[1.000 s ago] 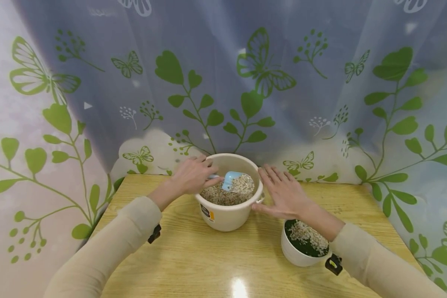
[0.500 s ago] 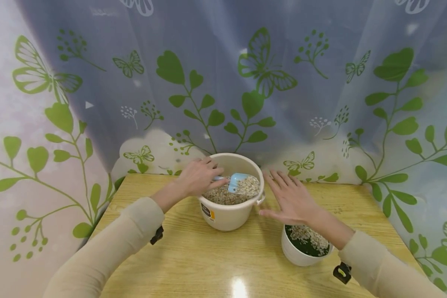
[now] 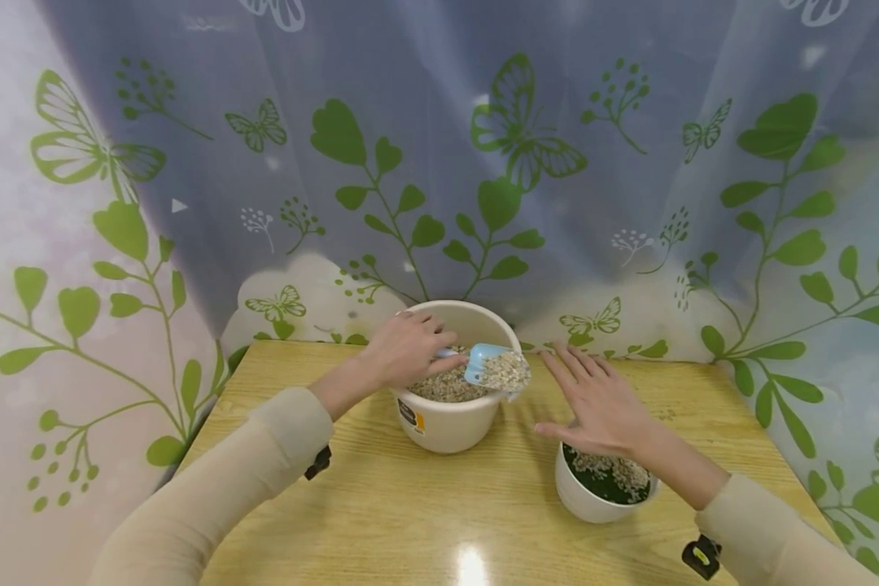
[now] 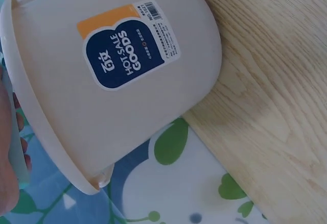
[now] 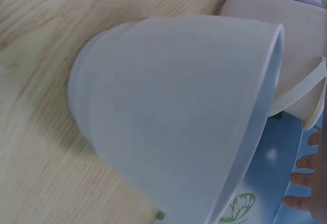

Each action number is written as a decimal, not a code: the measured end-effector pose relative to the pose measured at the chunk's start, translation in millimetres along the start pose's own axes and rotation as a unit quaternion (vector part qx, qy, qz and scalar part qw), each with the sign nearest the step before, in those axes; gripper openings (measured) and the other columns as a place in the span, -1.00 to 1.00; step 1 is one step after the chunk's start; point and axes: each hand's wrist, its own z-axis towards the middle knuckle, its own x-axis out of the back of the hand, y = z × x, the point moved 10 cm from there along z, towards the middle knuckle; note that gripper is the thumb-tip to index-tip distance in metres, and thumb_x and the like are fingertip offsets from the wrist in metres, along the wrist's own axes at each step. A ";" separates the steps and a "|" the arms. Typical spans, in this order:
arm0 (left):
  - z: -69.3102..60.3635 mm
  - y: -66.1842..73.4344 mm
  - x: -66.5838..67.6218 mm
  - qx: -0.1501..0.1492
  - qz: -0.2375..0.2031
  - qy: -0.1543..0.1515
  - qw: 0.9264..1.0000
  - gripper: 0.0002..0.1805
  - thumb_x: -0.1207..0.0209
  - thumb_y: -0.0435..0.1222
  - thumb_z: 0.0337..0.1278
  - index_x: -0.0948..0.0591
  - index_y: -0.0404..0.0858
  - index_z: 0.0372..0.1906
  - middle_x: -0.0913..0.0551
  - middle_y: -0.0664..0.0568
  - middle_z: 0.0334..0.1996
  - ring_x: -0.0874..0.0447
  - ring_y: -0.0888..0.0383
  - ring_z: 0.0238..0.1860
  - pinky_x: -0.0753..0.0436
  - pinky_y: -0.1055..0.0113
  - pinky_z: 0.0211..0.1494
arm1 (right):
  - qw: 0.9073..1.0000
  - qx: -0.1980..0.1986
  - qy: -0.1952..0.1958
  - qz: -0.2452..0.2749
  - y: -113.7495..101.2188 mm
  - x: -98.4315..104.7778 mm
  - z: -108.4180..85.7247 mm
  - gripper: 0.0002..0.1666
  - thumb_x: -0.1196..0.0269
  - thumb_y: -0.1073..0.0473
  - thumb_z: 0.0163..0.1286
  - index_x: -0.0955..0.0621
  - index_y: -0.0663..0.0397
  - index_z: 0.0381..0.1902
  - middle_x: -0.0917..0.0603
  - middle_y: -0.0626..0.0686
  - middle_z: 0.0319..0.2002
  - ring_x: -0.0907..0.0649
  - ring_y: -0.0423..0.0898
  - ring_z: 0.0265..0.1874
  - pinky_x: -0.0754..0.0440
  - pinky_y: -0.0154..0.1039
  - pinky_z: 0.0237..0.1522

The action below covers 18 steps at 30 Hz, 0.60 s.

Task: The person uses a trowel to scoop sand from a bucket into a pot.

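Observation:
My left hand point(image 3: 406, 350) holds the handle of a light blue scoop point(image 3: 479, 358) over the cream bucket point(image 3: 447, 427). Pale, gravel-like bits point(image 3: 505, 372) fill the scoop, which reaches past the bucket's right rim. More of these bits point(image 3: 450, 387) lie inside the bucket. In the left wrist view, the scoop handle point(image 4: 18, 152) shows beside the hand at the left edge. My right hand point(image 3: 604, 407), fingers straight and spread, hovers at the far side of a white pot point(image 3: 589, 509), holding nothing. Dark green material topped with pale bits point(image 3: 615, 472) is in the pot, partly hidden by that hand.
Both containers stand on a wooden table point(image 3: 381, 521), the pot nearer and to the right. A curtain point(image 3: 425, 163) printed with leaves and butterflies hangs behind the table. The bucket's white carrying handle point(image 5: 301, 89) hangs at its side in the right wrist view.
My left hand has carried the loaded scoop rightward, from inside the bucket to over its right rim. My right hand has drawn away from the bucket toward the right.

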 end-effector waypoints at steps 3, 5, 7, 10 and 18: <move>2.6 3.5 0.1 -0.004 0.000 -0.001 1.000 -0.45 0.03 0.24 0.56 -0.71 -0.04 0.14 -0.80 0.00 0.00 -0.76 0.03 0.03 -0.76 0.11 0.11 | 1.000 0.015 0.007 -0.006 1.1 1.2 -6.6 0.29 -0.10 -0.65 0.35 -0.12 0.10 0.69 -0.19 0.30 0.67 -0.34 0.31 0.60 -0.40 0.31 0.50; 4.4 7.7 0.6 -0.013 0.002 0.000 1.000 -0.45 0.03 0.24 0.57 -0.71 -0.04 0.15 -0.80 0.00 0.00 -0.76 0.04 0.03 -0.75 0.13 0.14 | 1.000 0.024 0.015 -0.010 2.3 2.8 -13.1 0.29 -0.11 -0.65 0.34 -0.16 0.12 0.68 -0.21 0.30 0.66 -0.37 0.30 0.58 -0.43 0.30 0.48; 6.1 12.6 0.7 -0.022 0.003 -0.002 1.000 -0.45 0.04 0.24 0.57 -0.71 -0.05 0.15 -0.80 0.01 -0.01 -0.76 0.05 0.02 -0.74 0.15 0.15 | 0.999 0.031 0.022 -0.012 3.9 4.4 -19.9 0.30 -0.14 -0.65 0.32 -0.17 0.12 0.67 -0.22 0.29 0.65 -0.39 0.30 0.56 -0.45 0.30 0.45; 8.6 19.5 -0.7 -0.032 0.009 -0.009 0.999 -0.45 0.06 0.24 0.58 -0.70 -0.03 0.16 -0.79 0.03 0.01 -0.76 0.07 0.02 -0.73 0.18 0.13 | 0.999 0.034 0.028 -0.010 7.9 4.6 -29.7 0.29 -0.20 -0.62 0.30 -0.19 0.11 0.67 -0.22 0.28 0.66 -0.42 0.31 0.53 -0.49 0.30 0.42; 15.9 37.1 -2.9 -0.045 0.005 -0.016 0.999 -0.45 0.07 0.26 0.58 -0.69 0.00 0.18 -0.77 0.03 0.07 -0.74 0.08 0.05 -0.74 0.21 0.07 | 0.999 0.032 0.029 0.004 20.1 5.7 -50.6 0.30 -0.33 -0.50 0.24 -0.15 0.07 0.69 -0.28 0.29 0.63 -0.43 0.31 0.51 -0.48 0.32 0.39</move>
